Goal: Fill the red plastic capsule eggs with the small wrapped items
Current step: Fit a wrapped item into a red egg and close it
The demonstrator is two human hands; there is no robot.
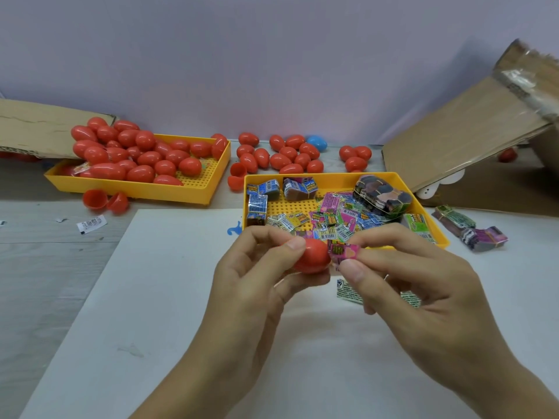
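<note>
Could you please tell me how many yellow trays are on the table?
2. One yellow tray sits at the back left, heaped with red eggs. The other yellow tray lies right of centre, beyond the hands, holding the small wrapped items.

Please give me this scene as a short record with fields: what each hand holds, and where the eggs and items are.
left hand: holds red egg half
right hand: pinches pink packet at the egg half's opening
left tray: heaped with closed red eggs
right tray: loose packets
behind trays: more red eggs, one blue egg
open halves: on table before left tray
</note>
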